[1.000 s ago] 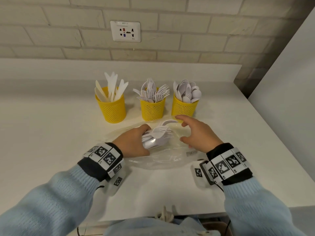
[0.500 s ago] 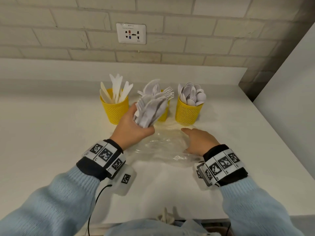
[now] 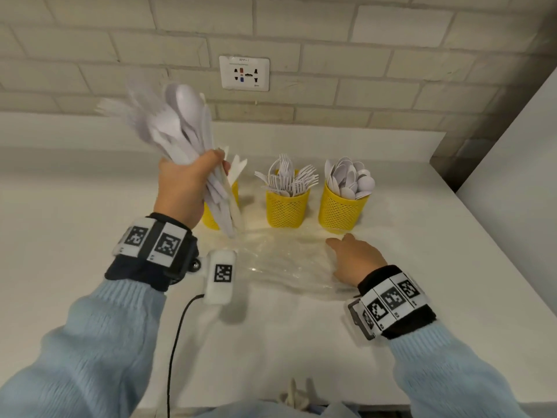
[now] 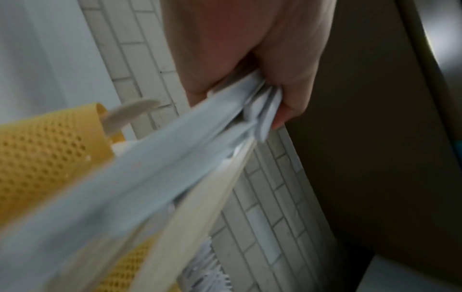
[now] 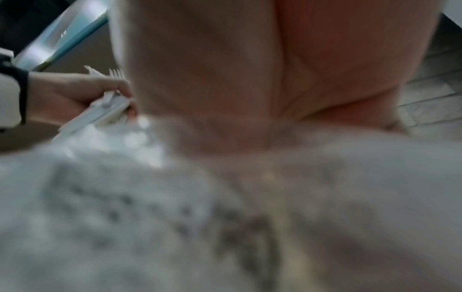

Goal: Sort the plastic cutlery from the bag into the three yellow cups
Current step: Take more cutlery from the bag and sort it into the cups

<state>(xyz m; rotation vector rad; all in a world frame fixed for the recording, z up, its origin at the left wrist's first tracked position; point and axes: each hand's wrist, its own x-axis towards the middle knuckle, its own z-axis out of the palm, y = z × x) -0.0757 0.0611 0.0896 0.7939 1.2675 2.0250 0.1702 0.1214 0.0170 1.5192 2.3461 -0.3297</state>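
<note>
My left hand [image 3: 193, 182] is raised above the table and grips a mixed bundle of white plastic cutlery [image 3: 177, 128] by the handles, heads up; the left wrist view shows the fingers [image 4: 287, 94] curled round the bundle [image 4: 155, 168]. Behind it stands the yellow knife cup [image 3: 211, 215], mostly hidden. The fork cup [image 3: 286, 208] and the spoon cup [image 3: 340, 211] stand to its right. A clear plastic bag [image 3: 280, 260] lies flat in front of the cups. My right hand [image 3: 352, 257] rests palm down on the bag's right end, fingers flat.
The white table [image 3: 90, 236] ends at a brick wall with a socket plate [image 3: 244, 73]. A white panel [image 3: 512, 176] rises at the right. A black cable [image 3: 174, 342] runs off the front edge from my left wrist.
My left hand pulled the cutlery bundle out of the bag and lifted it up and left, above the knife cup. My right hand lowered flat onto the bag.
</note>
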